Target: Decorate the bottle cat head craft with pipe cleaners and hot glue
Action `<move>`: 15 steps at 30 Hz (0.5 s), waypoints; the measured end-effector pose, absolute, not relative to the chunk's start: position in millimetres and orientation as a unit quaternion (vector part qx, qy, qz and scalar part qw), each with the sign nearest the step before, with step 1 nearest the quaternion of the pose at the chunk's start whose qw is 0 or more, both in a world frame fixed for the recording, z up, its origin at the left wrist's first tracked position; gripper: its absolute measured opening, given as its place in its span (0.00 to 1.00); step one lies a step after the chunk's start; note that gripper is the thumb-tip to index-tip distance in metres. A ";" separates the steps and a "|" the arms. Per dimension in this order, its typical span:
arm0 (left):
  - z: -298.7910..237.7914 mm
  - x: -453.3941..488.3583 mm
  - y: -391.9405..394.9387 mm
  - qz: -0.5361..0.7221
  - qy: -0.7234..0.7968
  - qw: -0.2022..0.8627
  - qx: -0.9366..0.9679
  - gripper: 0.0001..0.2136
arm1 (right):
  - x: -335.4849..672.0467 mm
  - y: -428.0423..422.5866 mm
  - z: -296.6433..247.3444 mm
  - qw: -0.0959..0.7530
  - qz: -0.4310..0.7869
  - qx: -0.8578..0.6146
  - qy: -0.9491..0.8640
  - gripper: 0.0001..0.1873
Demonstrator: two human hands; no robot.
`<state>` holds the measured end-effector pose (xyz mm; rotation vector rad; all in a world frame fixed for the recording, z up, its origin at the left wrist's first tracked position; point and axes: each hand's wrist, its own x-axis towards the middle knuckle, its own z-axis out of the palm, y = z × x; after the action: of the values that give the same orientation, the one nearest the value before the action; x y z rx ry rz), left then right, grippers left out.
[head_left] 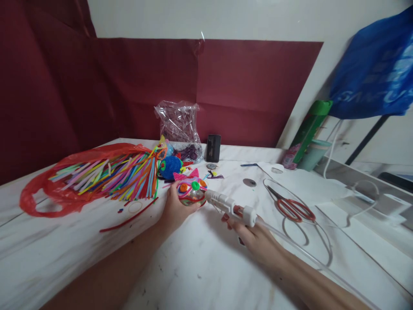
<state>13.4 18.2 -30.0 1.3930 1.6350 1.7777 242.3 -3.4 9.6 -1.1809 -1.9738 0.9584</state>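
My left hand (pixel 178 203) is closed around the side of a small clear craft figure (pixel 195 196). Pink pointed ears, orange button-like eyes and a green button nose decorate its front. In my right hand (pixel 245 230) is a white hot glue gun (pixel 222 201), gripped by its handle, with a long clear glue stick (pixel 300 245) trailing from its back. The nozzle points left and is at the figure's right side; whether it touches cannot be made out. Just behind the figure lies a blue yarn-wrapped figure (pixel 171 168) with green and red parts.
Left, colourful pipe cleaners (pixel 129 176) spill from a red plastic bag (pixel 48 204). A red pipe cleaner (pixel 129 217) lies nearer. Orange-handled scissors (pixel 293 209) and a white cable (pixel 329 245) lie right. A clear bag (pixel 179 125) and black box (pixel 213 147) stand behind.
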 end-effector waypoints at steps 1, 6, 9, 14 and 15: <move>-28.3 13.1 17.4 0.625 0.579 0.190 0.489 0.39 | 243.4 -2.7 9.8 0.319 0.365 -0.451 -0.749 0.17; -13.6 11.6 10.6 0.626 0.571 0.238 0.476 0.38 | 243.9 -1.5 10.4 0.311 0.367 -0.466 -0.743 0.19; -9.6 10.0 8.9 0.612 0.576 0.261 0.474 0.39 | 242.8 -1.8 9.8 0.300 0.363 -0.475 -0.743 0.20; -17.3 7.0 12.3 0.594 0.571 0.273 0.496 0.40 | 242.8 -1.2 6.6 0.292 0.377 -0.464 -0.746 0.18; -18.9 6.8 13.0 0.592 0.571 0.274 0.499 0.40 | 242.8 -1.1 6.0 0.293 0.379 -0.461 -0.747 0.17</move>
<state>6.8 13.0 -18.9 1.3429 1.5347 1.5915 242.8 -1.1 6.0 -1.2277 -1.9899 1.0100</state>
